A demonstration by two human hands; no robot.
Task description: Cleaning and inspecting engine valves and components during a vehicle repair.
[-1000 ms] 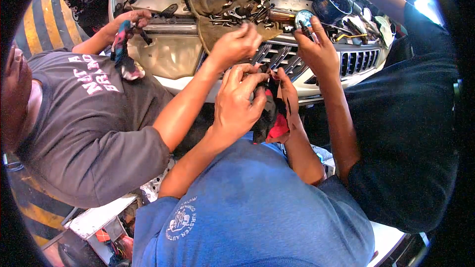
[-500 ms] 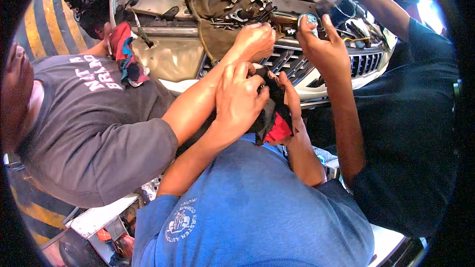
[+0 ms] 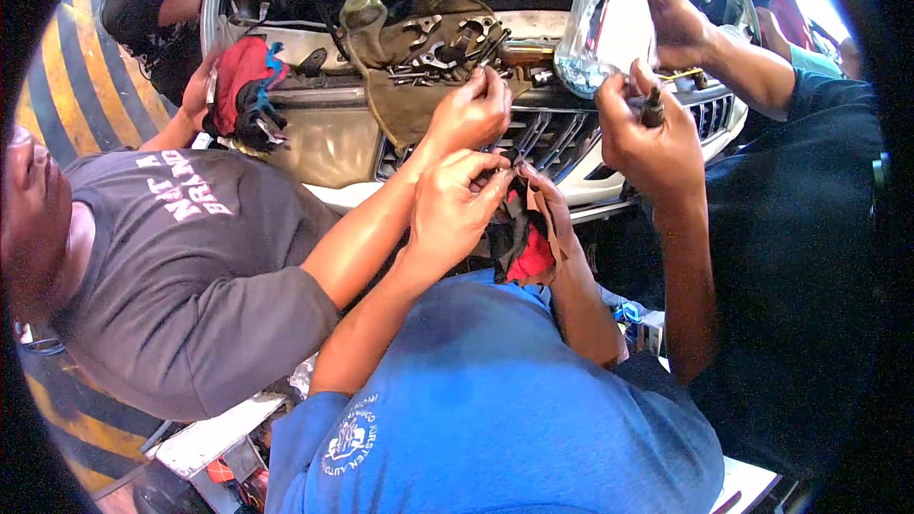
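Note:
My left hand (image 3: 455, 205) is closed in a pinch in front of the car's grille, its fingertips meeting at a small dark piece too small to name. Close beside it, my right hand (image 3: 564, 240) is wrapped round a red and black rag (image 3: 529, 257). A stiff brown sheet (image 3: 549, 207) stands up from the same grip. Just above my fingers is a co-worker's pinched hand (image 3: 471, 114), reaching in from the left. A second co-worker's hand (image 3: 652, 138) on the right holds a small dark cylindrical part (image 3: 652, 108).
A brown cloth (image 3: 381, 109) with several metal parts (image 3: 443, 48) lies over the car's front. The right co-worker lifts a clear bag of blue pieces (image 3: 579, 71). The left co-worker holds a red and blue rag (image 3: 240, 86). The grille (image 3: 557, 143) lies beyond my hands.
My left fingers have drawn together off the rag. The left co-worker's hand has dropped a little. The clear bag has come down closer, and the dark part now shows in the right co-worker's fingers.

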